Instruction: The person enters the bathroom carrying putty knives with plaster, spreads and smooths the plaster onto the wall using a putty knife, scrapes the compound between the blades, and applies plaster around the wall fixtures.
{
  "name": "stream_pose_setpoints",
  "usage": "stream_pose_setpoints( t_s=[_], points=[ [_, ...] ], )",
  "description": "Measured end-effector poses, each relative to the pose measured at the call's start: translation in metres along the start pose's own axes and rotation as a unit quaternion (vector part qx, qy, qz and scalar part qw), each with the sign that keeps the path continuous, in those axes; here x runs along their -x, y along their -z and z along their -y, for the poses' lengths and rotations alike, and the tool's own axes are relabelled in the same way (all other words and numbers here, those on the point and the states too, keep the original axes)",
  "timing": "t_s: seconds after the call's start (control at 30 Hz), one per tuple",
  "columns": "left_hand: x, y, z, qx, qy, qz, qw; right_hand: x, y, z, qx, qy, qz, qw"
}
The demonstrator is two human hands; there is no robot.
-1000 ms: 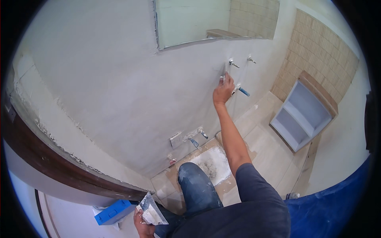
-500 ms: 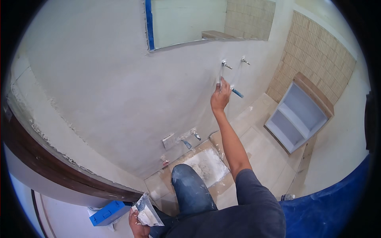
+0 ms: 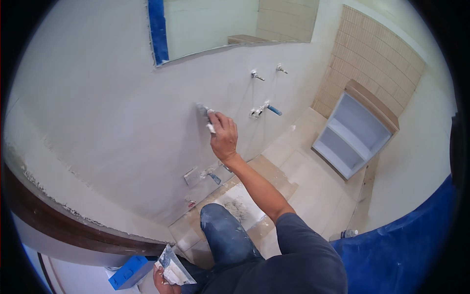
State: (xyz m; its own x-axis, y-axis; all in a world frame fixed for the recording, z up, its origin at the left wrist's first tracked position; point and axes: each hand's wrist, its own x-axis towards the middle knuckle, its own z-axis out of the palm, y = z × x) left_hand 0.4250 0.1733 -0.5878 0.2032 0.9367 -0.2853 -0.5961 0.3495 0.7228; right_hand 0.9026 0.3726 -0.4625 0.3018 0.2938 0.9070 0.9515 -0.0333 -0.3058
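My right hand is closed on a putty knife, its grey blade against the pale plastered wall left of the pipe fittings. White filler sticks to the tool, and the fingers hide most of its handle. Low on the left, my left hand grips a wide putty knife, a flared metal blade with a lump of white filler on it. The handle of that one is out of sight.
A mirror edged with blue tape hangs above. Capped pipe fittings and valves stick out of the wall. Below lies cardboard with white powder. An open shelf unit stands right; a blue box sits lower left.
My right hand has moved left along the wall, away from the pipe fittings, and the blade now shows against the plaster. The view has shifted a little to the right.
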Motion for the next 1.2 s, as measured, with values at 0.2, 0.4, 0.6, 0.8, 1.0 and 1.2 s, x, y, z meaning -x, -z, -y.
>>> stream_pose_setpoints(
  t_s=[0.2,0.4,0.6,0.8,1.0,1.2],
  points=[
    [0.003,0.002,-0.002,-0.018,0.007,-0.029,0.999,-0.019,-0.010,-0.097,0.001,-0.220,-0.124,0.968],
    [0.004,-0.003,-0.002,-0.028,0.005,-0.031,0.999,-0.002,-0.039,-0.049,-0.012,-0.213,-0.102,0.972],
    [-0.002,-0.002,0.000,-0.035,-0.005,-0.027,0.999,0.077,-0.019,0.034,-0.044,0.023,0.071,0.996],
    [0.001,-0.016,-0.009,-0.022,-0.005,-0.027,0.999,0.088,-0.002,-0.038,-0.059,-0.146,-0.034,0.987],
    [0.007,-0.011,-0.013,-0.011,-0.011,-0.043,0.999,0.054,-0.011,-0.119,-0.082,-0.292,-0.060,0.951],
    [0.001,0.001,-0.007,-0.004,-0.017,-0.024,1.000,0.028,-0.042,-0.083,-0.072,-0.288,-0.097,0.950]
  ],
)
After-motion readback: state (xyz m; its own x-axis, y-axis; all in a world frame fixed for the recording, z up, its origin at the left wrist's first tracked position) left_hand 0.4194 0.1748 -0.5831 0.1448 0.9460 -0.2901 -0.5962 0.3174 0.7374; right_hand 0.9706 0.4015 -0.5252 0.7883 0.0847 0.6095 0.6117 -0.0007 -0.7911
